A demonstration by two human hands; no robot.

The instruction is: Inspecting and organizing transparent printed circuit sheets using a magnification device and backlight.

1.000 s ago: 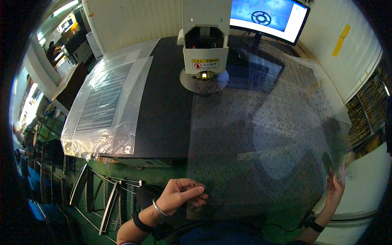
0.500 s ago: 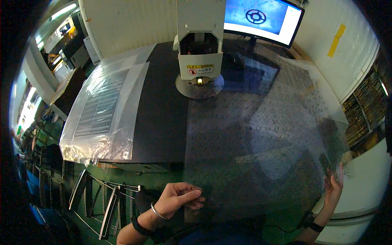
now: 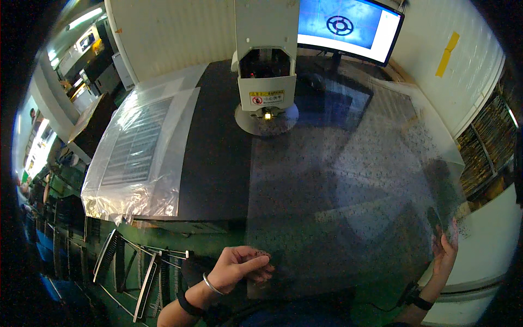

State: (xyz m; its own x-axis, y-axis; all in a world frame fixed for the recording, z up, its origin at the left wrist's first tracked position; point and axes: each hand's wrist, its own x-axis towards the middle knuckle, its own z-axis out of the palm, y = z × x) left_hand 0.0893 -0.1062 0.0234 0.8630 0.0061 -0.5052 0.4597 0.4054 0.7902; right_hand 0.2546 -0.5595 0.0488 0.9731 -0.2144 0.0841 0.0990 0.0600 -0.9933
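Observation:
A large see-through film sheet [image 3: 327,218] covered with small dark marks spans the right half of the dark table and hangs over its front edge. Its left near corner is pinched between thumb and fingers of my left hand [image 3: 245,267]. Along the right edge, my right hand [image 3: 445,252] grips the same film, with part of the fingers behind it. The far left part of the sheet lies by the round metal plate [image 3: 248,126] under a pale machine head [image 3: 263,90], where a small light glows. A monitor [image 3: 351,27] behind displays a dark ring-shaped mark with a cross.
Left on the table, clear plastic sleeves [image 3: 163,188] cover a dark patterned sheet. Below the table's front edge stand metal racks [image 3: 147,283] on a green floor. A mouse [image 3: 312,82] sits near the monitor. A pale wall and cabinet [image 3: 485,240] border the right side.
Both hands keep their hold on the film with hardly any movement. The whole view has shifted slightly, so the machine and table appear a little lower.

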